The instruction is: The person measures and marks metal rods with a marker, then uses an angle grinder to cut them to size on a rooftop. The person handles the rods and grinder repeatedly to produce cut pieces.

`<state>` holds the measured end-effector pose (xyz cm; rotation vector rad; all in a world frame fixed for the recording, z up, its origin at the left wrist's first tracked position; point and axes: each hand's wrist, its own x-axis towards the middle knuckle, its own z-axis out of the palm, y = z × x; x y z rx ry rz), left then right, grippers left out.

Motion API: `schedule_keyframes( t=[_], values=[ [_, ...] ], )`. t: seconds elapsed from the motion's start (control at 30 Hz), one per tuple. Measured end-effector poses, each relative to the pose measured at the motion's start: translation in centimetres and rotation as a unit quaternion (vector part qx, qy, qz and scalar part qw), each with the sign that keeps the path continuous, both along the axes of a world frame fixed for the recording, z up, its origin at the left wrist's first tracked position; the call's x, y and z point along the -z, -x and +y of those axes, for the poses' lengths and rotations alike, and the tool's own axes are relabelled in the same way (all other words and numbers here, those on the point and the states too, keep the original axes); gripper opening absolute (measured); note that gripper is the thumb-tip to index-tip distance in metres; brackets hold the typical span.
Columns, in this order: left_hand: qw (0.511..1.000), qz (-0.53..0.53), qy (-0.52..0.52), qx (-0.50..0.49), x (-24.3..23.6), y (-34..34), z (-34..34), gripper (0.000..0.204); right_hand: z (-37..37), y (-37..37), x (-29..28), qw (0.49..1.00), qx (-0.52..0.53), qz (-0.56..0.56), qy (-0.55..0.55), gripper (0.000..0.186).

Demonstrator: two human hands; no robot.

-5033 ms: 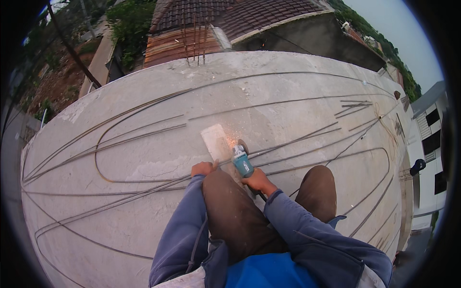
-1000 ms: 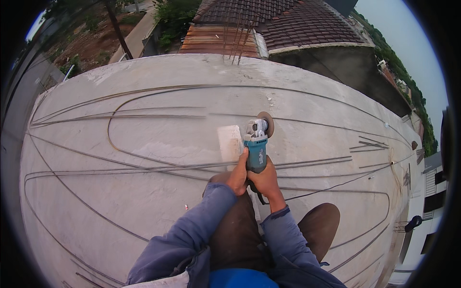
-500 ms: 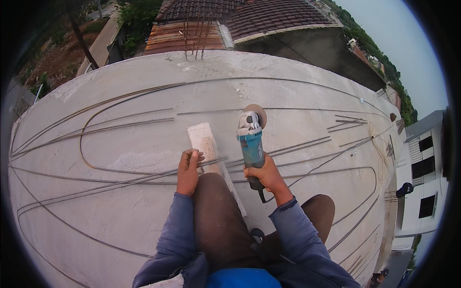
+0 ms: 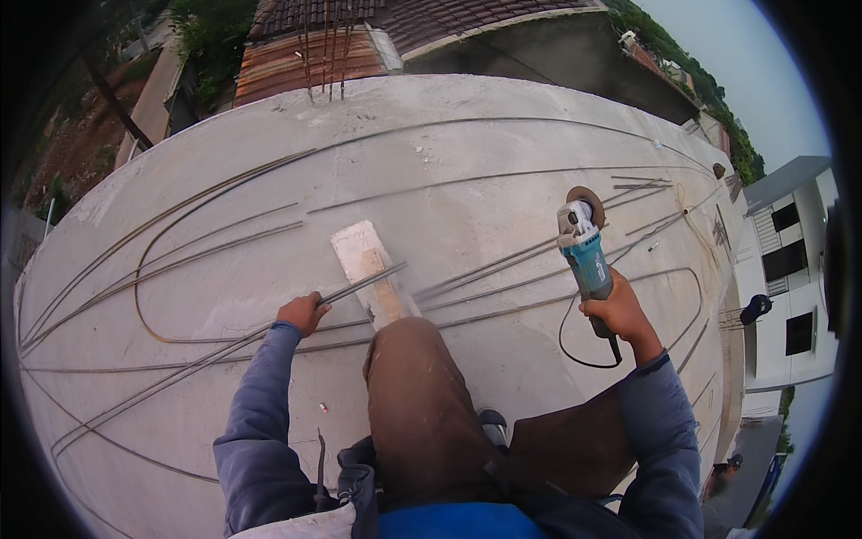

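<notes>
My left hand (image 4: 303, 313) is closed around thin steel reinforcing bars (image 4: 364, 284), whose cut ends reach over a pale, dusty plank (image 4: 357, 241). Under my bent knee lies the near part of that plank. My right hand (image 4: 620, 310) grips a teal and grey angle grinder (image 4: 589, 262) by its body, well to the right of the bar ends. Its brown disc (image 4: 587, 205) points away from me and touches nothing. A black cord (image 4: 575, 358) loops from the grinder's rear end.
Long bent bars (image 4: 224, 184) and short bar pieces (image 4: 642, 183) lie across the concrete slab (image 4: 503, 359). Upright rusty bars (image 4: 325, 54) rise at the far edge, beyond which is a tiled roof (image 4: 476, 27). Another person (image 4: 723, 474) is at the lower right.
The grinder in my right hand has moved right, away from the bars. My left hand has shifted left and down and closed on the bars. The bars' ends have shifted left and upward.
</notes>
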<state>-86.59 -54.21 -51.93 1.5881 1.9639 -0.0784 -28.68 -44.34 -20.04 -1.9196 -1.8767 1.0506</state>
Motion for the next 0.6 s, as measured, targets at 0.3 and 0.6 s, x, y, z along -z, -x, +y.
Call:
schedule_keyframes(
  t=[0.3,0.6],
  values=[
    [0.909,0.308,-0.224,-0.167,5.6,11.4,9.5,0.036,-1.3,-7.9,-4.5,0.991,0.038,-0.125,-0.012,0.056],
    [0.979,-0.073,-0.11,-0.155,6.7,-11.6,2.9,0.091,-4.7,-18.4,-3.7,0.98,0.147,-0.135,0.0,0.063]
  ],
)
